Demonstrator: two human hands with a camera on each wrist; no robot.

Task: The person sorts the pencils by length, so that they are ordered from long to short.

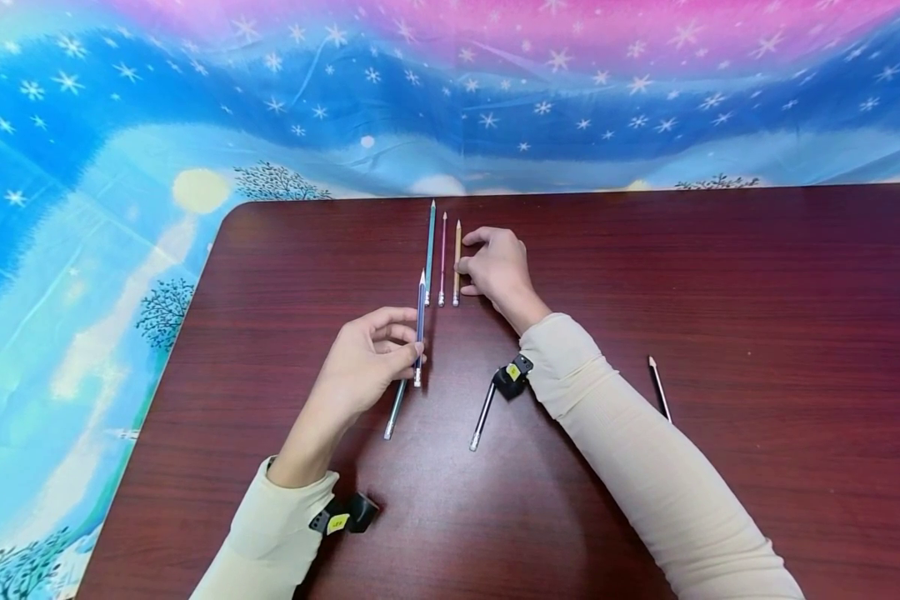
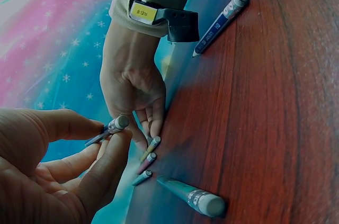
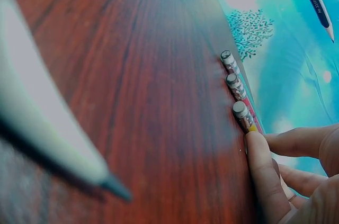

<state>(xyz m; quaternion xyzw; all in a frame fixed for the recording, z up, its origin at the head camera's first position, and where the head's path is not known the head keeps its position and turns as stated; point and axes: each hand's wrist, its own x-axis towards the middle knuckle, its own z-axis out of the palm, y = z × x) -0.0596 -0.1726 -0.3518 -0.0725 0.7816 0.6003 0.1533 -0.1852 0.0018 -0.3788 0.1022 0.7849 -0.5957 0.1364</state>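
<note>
My left hand (image 1: 371, 358) pinches a dark blue pencil (image 1: 420, 325) between thumb and fingers, tip pointing away, raised above the table. My right hand (image 1: 498, 267) has its thumb and a fingertip on a yellow pencil (image 1: 457, 283), which lies on the table. Left of it lie a pink pencil (image 1: 443, 258) and a teal pencil (image 1: 431, 250), roughly parallel, their eraser ends almost level. Those ends also show beside my right fingers (image 3: 259, 176) in the right wrist view. Under my left hand lies a green pencil (image 1: 394, 412), partly covered.
A dark pencil (image 1: 483, 417) lies nearer me, its upper part behind the right wrist camera (image 1: 512, 379). Another dark pencil (image 1: 657, 387) lies to the right, partly under my right sleeve (image 1: 645, 467). A snowflake-patterned cloth (image 1: 450, 92) hangs behind the brown table (image 1: 757, 292).
</note>
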